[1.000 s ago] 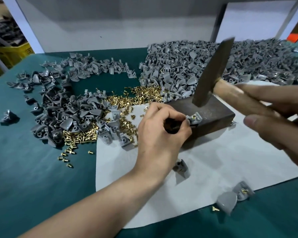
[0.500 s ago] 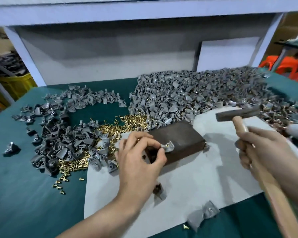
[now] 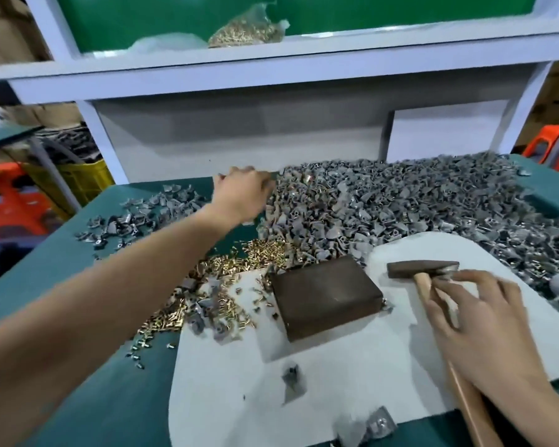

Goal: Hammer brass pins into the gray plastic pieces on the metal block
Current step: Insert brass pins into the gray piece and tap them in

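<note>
Left hand (image 3: pixel 242 195) out over the far gray plastic pieces (image 3: pixel 384 204), grip too blurred to call, right hand (image 3: pixel 484 324) loose on the hammer (image 3: pixel 421 269) beside the metal block (image 3: pixel 323 295), and those bits look light and stiff, so likely pinch one by an edge

Your green-covered bench (image 3: pixel 78 285) backs onto a pale shelf frame (image 3: pixel 271 72) with a grey panel (image 3: pixel 239 137) at 12 o'clock; a yellow crate (image 3: pixel 84 179) sits at 10, orange stools (image 3: pixel 542 146) at 2.

Green table (image 3: pixel 110 414) with white sheet (image 3: pixel 239 398), heaped gray plastic pieces (image 3: pixel 400 204), scattered brass pins (image 3: pixel 255 256).
</note>
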Available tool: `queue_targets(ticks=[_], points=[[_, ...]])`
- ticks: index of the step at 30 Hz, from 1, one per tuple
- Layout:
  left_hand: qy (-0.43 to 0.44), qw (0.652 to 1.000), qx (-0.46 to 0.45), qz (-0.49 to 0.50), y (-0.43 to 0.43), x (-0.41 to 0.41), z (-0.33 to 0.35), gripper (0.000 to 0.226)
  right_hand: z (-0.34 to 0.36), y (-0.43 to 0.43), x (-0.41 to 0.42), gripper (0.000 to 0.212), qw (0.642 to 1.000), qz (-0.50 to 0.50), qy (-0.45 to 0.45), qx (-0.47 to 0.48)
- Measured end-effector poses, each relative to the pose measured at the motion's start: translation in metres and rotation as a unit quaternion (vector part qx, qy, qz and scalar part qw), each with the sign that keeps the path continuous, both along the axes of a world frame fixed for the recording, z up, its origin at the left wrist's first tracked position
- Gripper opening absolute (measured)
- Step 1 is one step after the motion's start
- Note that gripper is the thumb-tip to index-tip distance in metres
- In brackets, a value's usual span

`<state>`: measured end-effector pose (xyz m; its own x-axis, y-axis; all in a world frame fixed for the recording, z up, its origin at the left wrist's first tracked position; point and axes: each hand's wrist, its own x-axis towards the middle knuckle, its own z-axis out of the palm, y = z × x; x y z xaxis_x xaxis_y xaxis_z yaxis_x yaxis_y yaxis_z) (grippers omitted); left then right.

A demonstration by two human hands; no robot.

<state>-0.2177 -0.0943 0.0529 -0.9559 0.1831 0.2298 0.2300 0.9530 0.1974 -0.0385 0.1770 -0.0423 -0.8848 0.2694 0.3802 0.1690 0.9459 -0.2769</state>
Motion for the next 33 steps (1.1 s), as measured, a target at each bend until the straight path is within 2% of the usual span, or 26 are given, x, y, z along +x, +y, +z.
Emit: queue_targets(ticks=[2,4,6,8,10,12,16,18,20,25,29,31,33], points=[[-0.154,0.977,-0.129,0.070,-0.045,-0.011,-0.005,0.045,-0.002,0.003,-0.004,0.030,1.000,0.001,-0.008,-0.010],[-0.244,0.943,-0.215,0.068,-0.083,-0.002,-0.015,0.043,-0.005,0.004,-0.007,0.031,1.000,0.010,-0.010,-0.001],[-0.269,0.939,-0.210,0.043,-0.108,0.010,-0.028,0.028,-0.008,0.002,-0.011,0.028,1.000,0.023,0.002,0.018],[-0.227,0.950,-0.212,0.034,-0.120,0.020,-0.040,0.020,-0.011,-0.002,-0.012,0.028,0.999,0.038,0.021,0.025],[-0.153,0.972,-0.173,0.038,-0.125,0.025,-0.045,0.019,-0.012,-0.004,-0.014,0.031,0.999,0.043,0.031,0.015],[-0.120,0.985,-0.116,0.052,-0.126,0.027,-0.045,0.016,-0.012,-0.003,-0.015,0.032,0.999,0.041,0.021,0.006],[-0.107,0.989,-0.088,0.057,-0.123,0.027,-0.041,0.004,-0.011,0.000,-0.012,0.035,0.999,0.036,0.001,-0.018],[-0.093,0.991,-0.064,0.066,-0.118,0.025,-0.038,0.016,-0.010,0.000,-0.010,0.036,0.999,0.033,-0.002,-0.024],[-0.087,0.993,-0.030,0.072,-0.107,0.024,-0.035,0.016,-0.011,0.000,-0.009,0.037,0.999,0.036,-0.001,-0.030],[-0.070,0.997,0.029,-0.013,-0.064,0.036,-0.024,0.017,-0.012,0.000,-0.010,0.037,0.998,0.034,0.006,-0.053],[-0.082,0.985,0.091,-0.120,-0.026,0.061,-0.015,0.005,-0.013,0.001,-0.011,0.038,0.998,0.035,0.005,-0.057],[-0.120,0.963,0.188,-0.149,-0.009,0.074,-0.015,0.009,-0.013,0.002,-0.011,0.038,0.998,0.037,0.001,-0.055],[-0.182,0.927,0.283,-0.163,0.005,0.086,-0.020,0.008,-0.013,0.001,-0.011,0.038,0.998,0.039,-0.002,-0.054]])
